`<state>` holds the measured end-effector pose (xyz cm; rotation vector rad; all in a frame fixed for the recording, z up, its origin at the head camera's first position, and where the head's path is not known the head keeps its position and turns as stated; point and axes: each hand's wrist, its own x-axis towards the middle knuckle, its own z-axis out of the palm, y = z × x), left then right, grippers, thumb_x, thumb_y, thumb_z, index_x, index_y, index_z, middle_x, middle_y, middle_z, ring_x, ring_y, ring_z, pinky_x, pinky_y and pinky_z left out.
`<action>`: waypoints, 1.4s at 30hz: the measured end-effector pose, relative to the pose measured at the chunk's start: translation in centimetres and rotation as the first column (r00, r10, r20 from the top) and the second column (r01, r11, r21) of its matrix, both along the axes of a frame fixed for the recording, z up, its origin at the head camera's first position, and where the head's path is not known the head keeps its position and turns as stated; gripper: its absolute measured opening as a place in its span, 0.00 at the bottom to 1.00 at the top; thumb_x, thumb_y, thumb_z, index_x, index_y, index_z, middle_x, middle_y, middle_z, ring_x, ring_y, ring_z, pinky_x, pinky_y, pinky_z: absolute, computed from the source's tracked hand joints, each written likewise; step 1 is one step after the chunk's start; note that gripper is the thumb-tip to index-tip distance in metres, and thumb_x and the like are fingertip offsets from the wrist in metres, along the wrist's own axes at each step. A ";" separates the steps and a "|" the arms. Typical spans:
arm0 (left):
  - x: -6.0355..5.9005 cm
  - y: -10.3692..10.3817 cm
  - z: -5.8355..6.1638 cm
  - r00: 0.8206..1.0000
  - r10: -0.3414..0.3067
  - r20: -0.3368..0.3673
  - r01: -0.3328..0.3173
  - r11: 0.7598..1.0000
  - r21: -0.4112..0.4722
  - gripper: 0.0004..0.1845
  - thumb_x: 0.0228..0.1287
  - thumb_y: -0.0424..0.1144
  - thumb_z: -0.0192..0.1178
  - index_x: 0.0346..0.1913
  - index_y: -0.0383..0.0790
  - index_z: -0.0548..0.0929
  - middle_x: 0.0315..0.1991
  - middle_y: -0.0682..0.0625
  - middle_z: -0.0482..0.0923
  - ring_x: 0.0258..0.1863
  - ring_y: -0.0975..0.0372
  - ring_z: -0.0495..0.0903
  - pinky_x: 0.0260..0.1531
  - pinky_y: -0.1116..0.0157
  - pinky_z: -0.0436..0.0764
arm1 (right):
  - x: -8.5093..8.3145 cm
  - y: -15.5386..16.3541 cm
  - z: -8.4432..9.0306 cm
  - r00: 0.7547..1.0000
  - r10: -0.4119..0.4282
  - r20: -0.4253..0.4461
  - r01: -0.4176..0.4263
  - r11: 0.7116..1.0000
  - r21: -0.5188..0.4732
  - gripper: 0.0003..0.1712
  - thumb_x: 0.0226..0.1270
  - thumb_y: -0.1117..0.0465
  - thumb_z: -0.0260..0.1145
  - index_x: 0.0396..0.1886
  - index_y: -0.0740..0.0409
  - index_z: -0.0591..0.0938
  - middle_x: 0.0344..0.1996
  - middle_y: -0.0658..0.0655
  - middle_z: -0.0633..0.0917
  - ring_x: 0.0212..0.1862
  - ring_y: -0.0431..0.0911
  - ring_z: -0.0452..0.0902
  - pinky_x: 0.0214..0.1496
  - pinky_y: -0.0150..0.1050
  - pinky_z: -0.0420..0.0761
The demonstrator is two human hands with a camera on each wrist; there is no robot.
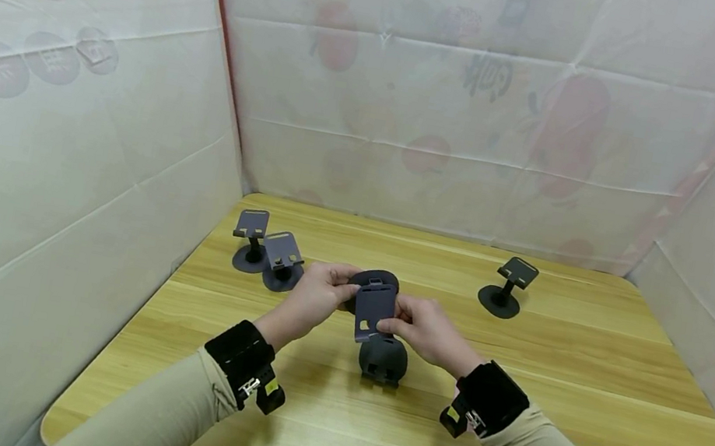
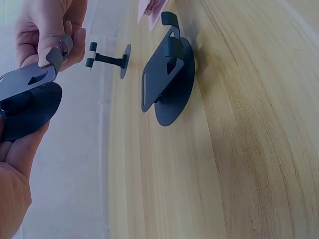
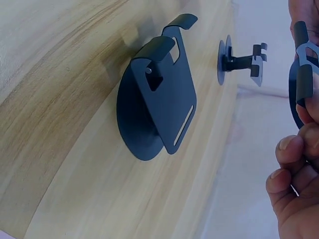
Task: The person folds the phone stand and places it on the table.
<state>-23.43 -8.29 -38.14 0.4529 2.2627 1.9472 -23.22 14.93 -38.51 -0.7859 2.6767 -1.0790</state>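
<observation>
Wooden tabletop point(image 1: 585, 387), white sheeting around. Both hands mid-tabletop: left hand point(image 1: 309, 302) fingers clamp stand point(image 1: 375, 306) base, right hand point(image 1: 428, 331) fingers pinch its plate, bracing hinge. Folded stand point(image 1: 383, 360) directly below.

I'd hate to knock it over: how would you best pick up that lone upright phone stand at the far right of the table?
Probably by the thin post of the lone stand, coming from the near side. The round base lies flat on the table, offering little edge, and the tilted plate on top would slip or pivot. Open table surrounds it, and both hands are busy holding another stand.
</observation>
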 end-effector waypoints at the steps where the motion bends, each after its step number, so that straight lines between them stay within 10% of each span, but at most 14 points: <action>1: 0.0 0.0 0.0 1.000 -0.002 0.005 0.002 1.000 0.005 0.14 0.77 0.28 0.55 0.59 0.32 0.84 0.43 0.40 0.88 0.40 0.55 0.89 0.47 0.52 0.87 | 0.0 0.0 0.0 1.000 -0.002 -0.006 0.001 1.000 -0.003 0.14 0.71 0.55 0.71 0.28 0.52 0.76 0.18 0.46 0.72 0.20 0.41 0.60 0.25 0.33 0.62; 16: 0.1 0.1 0.2 0.997 -0.029 0.066 0.025 0.998 0.052 0.15 0.77 0.28 0.54 0.61 0.31 0.82 0.45 0.38 0.87 0.41 0.53 0.89 0.48 0.51 0.87 | 0.2 -0.3 -0.9 0.984 -0.001 -0.176 -0.006 0.999 -0.040 0.14 0.69 0.58 0.71 0.27 0.53 0.76 0.18 0.46 0.75 0.19 0.37 0.61 0.23 0.31 0.63; 42: -0.1 0.0 0.1 0.998 0.007 0.070 -0.009 1.000 0.029 0.15 0.76 0.27 0.54 0.59 0.33 0.84 0.43 0.40 0.88 0.38 0.55 0.89 0.45 0.54 0.88 | 0.3 -0.5 -0.9 0.986 -0.003 -0.167 0.003 1.000 -0.002 0.16 0.68 0.55 0.73 0.26 0.51 0.75 0.16 0.44 0.71 0.18 0.37 0.63 0.23 0.31 0.63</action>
